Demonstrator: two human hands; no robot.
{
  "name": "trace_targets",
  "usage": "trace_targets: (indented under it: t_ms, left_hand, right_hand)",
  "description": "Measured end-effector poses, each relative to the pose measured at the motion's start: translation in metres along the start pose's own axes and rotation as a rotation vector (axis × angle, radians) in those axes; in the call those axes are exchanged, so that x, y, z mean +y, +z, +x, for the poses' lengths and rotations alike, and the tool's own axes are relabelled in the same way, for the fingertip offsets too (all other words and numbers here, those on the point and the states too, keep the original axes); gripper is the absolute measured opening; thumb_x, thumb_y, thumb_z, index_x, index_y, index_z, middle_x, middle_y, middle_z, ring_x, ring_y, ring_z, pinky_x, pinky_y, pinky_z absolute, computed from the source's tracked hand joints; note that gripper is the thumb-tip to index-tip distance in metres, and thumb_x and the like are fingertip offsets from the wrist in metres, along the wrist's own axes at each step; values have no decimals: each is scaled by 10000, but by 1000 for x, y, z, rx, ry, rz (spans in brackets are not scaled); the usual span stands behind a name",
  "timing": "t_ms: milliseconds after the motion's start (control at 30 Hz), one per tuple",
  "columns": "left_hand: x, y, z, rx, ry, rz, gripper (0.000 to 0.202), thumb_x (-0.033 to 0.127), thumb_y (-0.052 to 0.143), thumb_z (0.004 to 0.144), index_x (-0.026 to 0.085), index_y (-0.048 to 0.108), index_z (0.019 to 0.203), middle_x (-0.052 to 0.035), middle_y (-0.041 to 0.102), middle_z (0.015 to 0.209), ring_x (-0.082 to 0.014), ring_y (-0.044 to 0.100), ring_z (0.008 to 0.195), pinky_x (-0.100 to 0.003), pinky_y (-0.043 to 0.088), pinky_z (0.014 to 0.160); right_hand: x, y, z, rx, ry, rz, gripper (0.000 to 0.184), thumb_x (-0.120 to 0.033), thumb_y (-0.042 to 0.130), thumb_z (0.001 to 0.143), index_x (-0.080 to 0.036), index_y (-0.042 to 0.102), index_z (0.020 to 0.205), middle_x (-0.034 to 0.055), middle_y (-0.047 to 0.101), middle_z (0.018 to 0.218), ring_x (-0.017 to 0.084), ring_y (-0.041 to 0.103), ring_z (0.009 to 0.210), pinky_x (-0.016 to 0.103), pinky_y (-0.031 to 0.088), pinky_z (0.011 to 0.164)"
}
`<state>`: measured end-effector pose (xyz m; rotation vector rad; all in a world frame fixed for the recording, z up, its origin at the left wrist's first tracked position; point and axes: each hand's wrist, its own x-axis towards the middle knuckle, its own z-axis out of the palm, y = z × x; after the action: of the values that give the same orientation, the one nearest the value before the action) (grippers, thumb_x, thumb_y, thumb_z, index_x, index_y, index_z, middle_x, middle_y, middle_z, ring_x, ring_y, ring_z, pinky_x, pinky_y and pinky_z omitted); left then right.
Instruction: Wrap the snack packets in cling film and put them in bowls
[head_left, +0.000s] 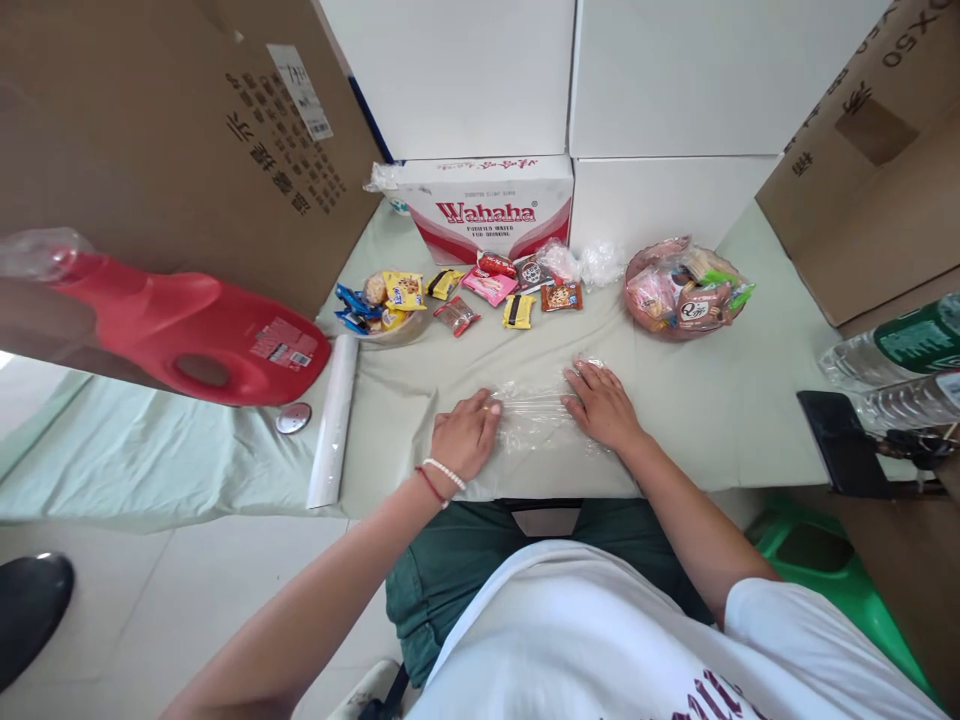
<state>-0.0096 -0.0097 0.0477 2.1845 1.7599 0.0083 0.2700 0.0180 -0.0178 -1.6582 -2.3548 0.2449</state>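
Observation:
A sheet of clear plastic wrap point(534, 415) lies crumpled on the pale green tablecloth point(697, 410) in front of me. My left hand point(466, 436) rests on its left edge with fingers curled loosely, a bead bracelet and red cord on the wrist. My right hand point(602, 403) lies flat on the wrap's right side, fingers stretched out. Beyond the hands, several small snack packets point(491, 288) are scattered on the cloth.
A roll of plastic wrap point(333, 420) lies to the left, beside a red jug point(187, 325) and a small round lid point(292, 418). A bowl of snacks point(382, 305), a wrapped pink bowl point(686, 290), a Wahaha carton point(487, 205), cardboard boxes, water bottles point(900, 365) and a phone point(840, 440) surround the area.

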Motion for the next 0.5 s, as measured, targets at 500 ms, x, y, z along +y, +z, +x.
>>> trace_targets:
  t_ms: [500]
  left_hand:
    - [-39,8,-4,-127,-7,252,1073,802,622,798,277,272,1666,-92,177,1763,-463,217,1570,-666,211,1219]
  right_hand:
    - [4,-2,-2,18,-22,131,566,-470,436,1066,-215,493,1568,118,396,1677,288,365,1549,528,230,1294]
